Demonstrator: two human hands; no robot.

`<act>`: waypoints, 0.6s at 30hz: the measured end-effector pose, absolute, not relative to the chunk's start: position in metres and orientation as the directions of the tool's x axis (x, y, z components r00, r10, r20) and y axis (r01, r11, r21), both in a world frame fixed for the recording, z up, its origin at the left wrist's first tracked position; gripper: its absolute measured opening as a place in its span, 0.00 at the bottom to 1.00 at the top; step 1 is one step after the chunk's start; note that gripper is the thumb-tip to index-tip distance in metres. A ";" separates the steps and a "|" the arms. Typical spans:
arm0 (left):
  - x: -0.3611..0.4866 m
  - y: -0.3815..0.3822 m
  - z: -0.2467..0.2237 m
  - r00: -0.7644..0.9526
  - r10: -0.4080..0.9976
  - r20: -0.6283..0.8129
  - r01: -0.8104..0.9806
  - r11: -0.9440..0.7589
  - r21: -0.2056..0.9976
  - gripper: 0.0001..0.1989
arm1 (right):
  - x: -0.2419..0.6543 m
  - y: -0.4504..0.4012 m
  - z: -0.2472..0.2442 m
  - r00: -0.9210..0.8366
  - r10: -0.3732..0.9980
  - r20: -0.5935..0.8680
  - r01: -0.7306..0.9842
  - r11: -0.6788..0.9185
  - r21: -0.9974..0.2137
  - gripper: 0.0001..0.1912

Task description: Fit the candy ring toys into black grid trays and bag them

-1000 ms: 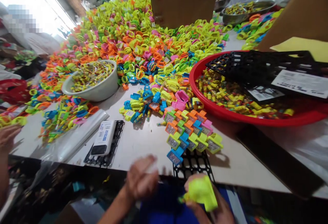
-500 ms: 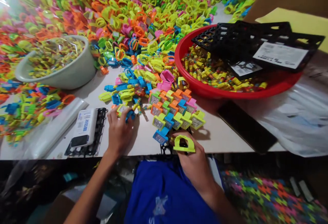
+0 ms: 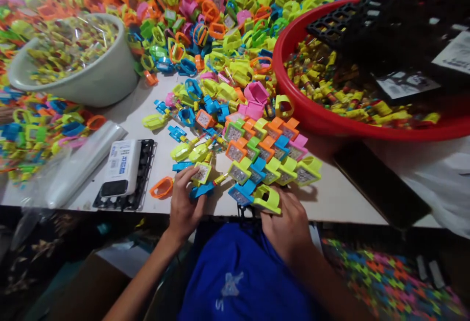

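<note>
My left hand is closed, its fingertips on a yellow toy watch with a square speckled face. A blue toy watch lies by the thumb. At the table's front edge, my right hand grips a yellow-green toy watch at the near corner of a block of toy watches in several colours. Next to it in the block is a blue toy watch. A black lattice tray shows a little under the block; the rest is hidden.
Loose toy watches pile up behind. A red basin of small yellow pieces stands right, with black lattice trays on top. A grey-white bowl stands left. A white device, an orange band and a dark phone-like slab lie nearby.
My right hand has brought the yellow-green toy watch against the block's near corner. My left hand has shifted right and nearer, onto a yellow toy watch. The view has moved closer to the table.
</note>
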State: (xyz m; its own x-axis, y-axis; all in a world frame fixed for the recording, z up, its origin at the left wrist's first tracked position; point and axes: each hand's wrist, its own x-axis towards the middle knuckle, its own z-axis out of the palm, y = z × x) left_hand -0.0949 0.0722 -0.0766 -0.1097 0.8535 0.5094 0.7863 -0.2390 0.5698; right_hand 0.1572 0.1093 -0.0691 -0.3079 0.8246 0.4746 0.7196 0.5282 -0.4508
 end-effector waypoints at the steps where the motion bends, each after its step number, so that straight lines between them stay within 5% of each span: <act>1: -0.096 0.072 -0.077 -0.129 0.851 0.509 0.779 -0.231 0.583 0.25 | 0.156 0.110 -0.069 -0.315 0.823 0.472 0.733 0.527 -0.430 0.16; 9: -0.094 0.067 -0.081 -0.375 0.775 0.508 0.663 -0.158 0.732 0.19 | 0.142 0.105 -0.050 -0.388 0.813 0.433 0.808 0.526 -0.264 0.15; 18: -0.081 0.055 -0.057 -0.646 0.656 0.391 0.465 -0.068 0.883 0.12 | 0.142 0.083 -0.043 -0.258 0.884 0.389 0.782 0.428 -0.454 0.15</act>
